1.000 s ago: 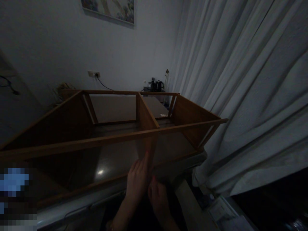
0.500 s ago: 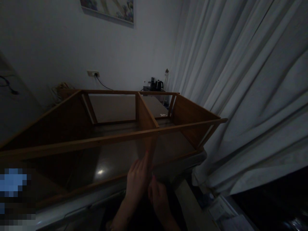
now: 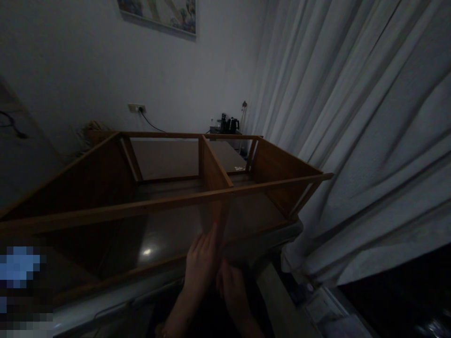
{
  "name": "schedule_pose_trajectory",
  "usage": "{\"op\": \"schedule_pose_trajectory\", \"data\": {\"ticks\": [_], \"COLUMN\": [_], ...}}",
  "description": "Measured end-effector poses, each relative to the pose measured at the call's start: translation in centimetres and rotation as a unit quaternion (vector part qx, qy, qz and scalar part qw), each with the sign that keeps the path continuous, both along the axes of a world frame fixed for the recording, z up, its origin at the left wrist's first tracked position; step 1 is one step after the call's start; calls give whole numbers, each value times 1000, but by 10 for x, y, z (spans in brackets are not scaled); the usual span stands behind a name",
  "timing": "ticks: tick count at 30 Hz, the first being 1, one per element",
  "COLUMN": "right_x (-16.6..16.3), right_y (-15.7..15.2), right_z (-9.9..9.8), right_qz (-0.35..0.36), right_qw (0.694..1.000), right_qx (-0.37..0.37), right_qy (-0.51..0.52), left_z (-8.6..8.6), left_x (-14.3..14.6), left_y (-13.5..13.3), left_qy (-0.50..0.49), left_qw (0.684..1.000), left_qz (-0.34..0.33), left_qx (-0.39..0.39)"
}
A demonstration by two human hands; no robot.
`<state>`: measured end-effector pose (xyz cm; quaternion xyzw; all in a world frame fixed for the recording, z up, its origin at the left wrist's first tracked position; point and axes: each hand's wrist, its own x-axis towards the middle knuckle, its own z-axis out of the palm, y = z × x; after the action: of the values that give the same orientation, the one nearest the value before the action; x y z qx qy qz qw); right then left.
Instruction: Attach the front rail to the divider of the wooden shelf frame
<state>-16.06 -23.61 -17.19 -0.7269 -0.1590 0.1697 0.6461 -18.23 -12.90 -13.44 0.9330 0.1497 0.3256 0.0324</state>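
Note:
A wooden cabinet frame [image 3: 158, 203] lies before me, with a wooden divider [image 3: 216, 162] between its two bays. My left hand [image 3: 202, 258] grips the divider's front upright [image 3: 220, 218], one finger stretched up along it. Low beside that upright is my right hand [image 3: 230, 281], its fingers curled and pinched together. Dim light and the fingers themselves hide whatever the right hand may hold. A smooth panel [image 3: 165, 230] shows inside the left bay, with a bright reflection on it.
Long pale curtains [image 3: 352, 141] hang along the right. Behind the frame, a black kettle [image 3: 232, 124] stands near the wall. A wall socket [image 3: 136, 108] with a plugged-in cord is at the back. A pale box-like thing [image 3: 322, 305] lies low at the right.
Both hands stay almost in place. My right hand's fingers have shifted slightly; a small pinkish tip seen above them earlier is now less distinct. The frame has not moved.

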Motion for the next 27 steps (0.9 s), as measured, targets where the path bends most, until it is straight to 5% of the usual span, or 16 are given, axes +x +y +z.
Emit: {"op": "schedule_pose_trajectory", "data": {"ticks": [17, 24, 27], "right_x": [6, 5, 8], "right_y": [-5, 2, 3], "right_z": [8, -8, -9], "right_qz": [29, -33, 51], "right_qw": [993, 996, 978], "right_qx": [-2, 68, 94], "right_qy": [-116, 52, 178], "left_z": [1, 2, 0], "left_x": [0, -1, 0], "left_y": [0, 1, 1], "left_qy": [-8, -10, -18], "left_qw": [1000, 1000, 1000], "left_qz": [-8, -11, -3], "left_qx": [4, -1, 7]}}
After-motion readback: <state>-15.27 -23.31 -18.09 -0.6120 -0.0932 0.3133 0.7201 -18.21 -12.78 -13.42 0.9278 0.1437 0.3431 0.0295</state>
